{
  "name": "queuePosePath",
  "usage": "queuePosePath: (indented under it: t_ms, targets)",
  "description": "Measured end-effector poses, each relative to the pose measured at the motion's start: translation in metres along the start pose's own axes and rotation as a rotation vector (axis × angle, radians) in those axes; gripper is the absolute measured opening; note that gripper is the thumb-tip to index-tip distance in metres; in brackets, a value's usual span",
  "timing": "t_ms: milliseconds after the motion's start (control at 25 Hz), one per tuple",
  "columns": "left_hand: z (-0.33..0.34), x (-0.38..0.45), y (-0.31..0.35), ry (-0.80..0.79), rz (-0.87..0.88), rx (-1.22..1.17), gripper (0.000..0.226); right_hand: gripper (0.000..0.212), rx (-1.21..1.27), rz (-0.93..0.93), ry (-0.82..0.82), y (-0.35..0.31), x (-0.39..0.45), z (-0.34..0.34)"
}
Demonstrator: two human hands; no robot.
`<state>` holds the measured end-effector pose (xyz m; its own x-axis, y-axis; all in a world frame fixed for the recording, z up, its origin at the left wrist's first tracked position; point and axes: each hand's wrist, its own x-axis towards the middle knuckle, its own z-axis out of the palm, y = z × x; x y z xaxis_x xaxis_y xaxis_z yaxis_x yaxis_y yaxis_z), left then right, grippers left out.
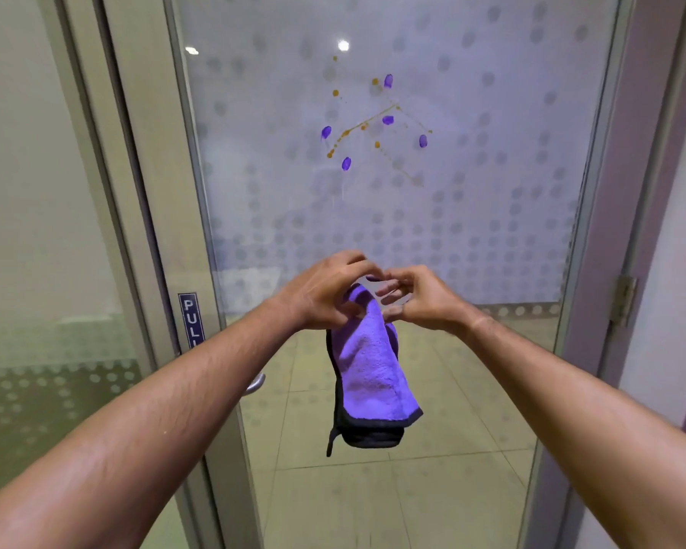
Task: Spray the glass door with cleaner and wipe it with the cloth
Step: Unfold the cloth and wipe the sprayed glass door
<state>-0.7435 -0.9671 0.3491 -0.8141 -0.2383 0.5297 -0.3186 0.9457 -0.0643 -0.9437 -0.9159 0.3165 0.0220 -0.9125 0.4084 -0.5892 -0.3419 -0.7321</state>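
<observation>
A purple cloth [367, 366] with a black border hangs folded before the glass door [393, 172], below its purple and orange smudges [373, 124]. The left hand [325, 289] pinches the cloth's top; the right hand [416, 297], fingers loosely curled, touches it beside.

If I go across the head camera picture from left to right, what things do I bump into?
PULL sign → left hand → purple cloth → right hand → door hinge. The cloth hangs down from the left hand's fingers, in front of the glass door.
</observation>
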Motion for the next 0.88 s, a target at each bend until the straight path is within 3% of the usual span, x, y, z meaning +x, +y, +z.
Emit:
queuePosePath:
  t_ms: [200,400,640,880]
  targets:
    - [0.004,-0.002,-0.014,0.144,-0.198,-0.154,0.056,0.061,-0.156,-0.071,-0.049,-0.005,0.01,-0.008]
    - [-0.001,-0.007,-0.025,0.049,-0.289,-0.266,0.036,0.04,-0.204,-0.079,-0.044,-0.015,0.016,0.0]
    - [-0.011,-0.002,-0.047,0.01,-0.263,-0.147,0.024,0.039,-0.246,-0.078,0.014,-0.027,0.031,0.001]
    - [-0.037,0.003,-0.074,0.024,-0.294,-0.05,0.036,0.021,-0.357,-0.114,0.11,-0.047,0.049,-0.007]
